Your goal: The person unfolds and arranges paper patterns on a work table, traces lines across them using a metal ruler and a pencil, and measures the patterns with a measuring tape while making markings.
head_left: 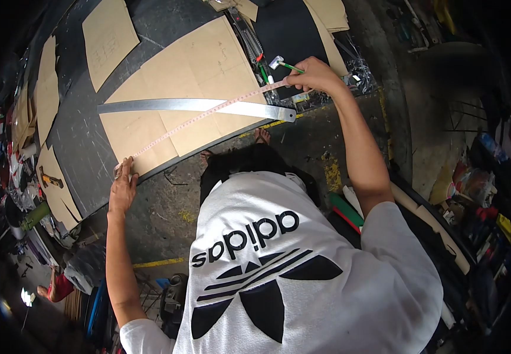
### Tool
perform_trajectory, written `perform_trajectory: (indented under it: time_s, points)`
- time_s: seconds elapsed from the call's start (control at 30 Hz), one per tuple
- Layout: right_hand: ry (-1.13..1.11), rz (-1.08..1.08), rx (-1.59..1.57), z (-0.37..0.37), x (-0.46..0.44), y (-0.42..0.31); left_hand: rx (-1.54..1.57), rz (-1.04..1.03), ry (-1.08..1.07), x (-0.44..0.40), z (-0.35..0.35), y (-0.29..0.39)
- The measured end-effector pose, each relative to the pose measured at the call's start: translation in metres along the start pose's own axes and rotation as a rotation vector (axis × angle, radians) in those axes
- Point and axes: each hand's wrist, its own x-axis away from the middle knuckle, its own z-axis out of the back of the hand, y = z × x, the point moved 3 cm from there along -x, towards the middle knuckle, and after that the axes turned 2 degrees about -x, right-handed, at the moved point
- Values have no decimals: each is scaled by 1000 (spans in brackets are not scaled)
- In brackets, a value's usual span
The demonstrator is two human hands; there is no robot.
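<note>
A pink measuring tape point(199, 117) is stretched taut at a slant over a large brown paper pattern sheet point(190, 65). At the sheet's lower left corner, my left hand point(124, 187) pinches one end of the tape. My right hand point(315, 76), beyond the sheet's right edge, grips the other end together with a green pencil point(291, 68). Beneath the tape lies a long curved metal ruler point(196, 105), crossing the sheet from left to right. The fingertips of my left hand partly hide the tape's end.
The dark worktable point(84, 159) carries another paper piece point(109, 42), narrow paper pieces at left, and an orange-handled tool point(50, 179). A cutter knife point(249, 38) and black material point(288, 35) lie at the right. Cluttered goods point(480, 177) fill the floor beyond.
</note>
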Motion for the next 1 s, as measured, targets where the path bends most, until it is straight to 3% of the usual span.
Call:
perform_trajectory:
  time_s: [1.0]
  points:
    - [-92,70,-56,3,-13,10,2,13,-10,-1,-4,-4]
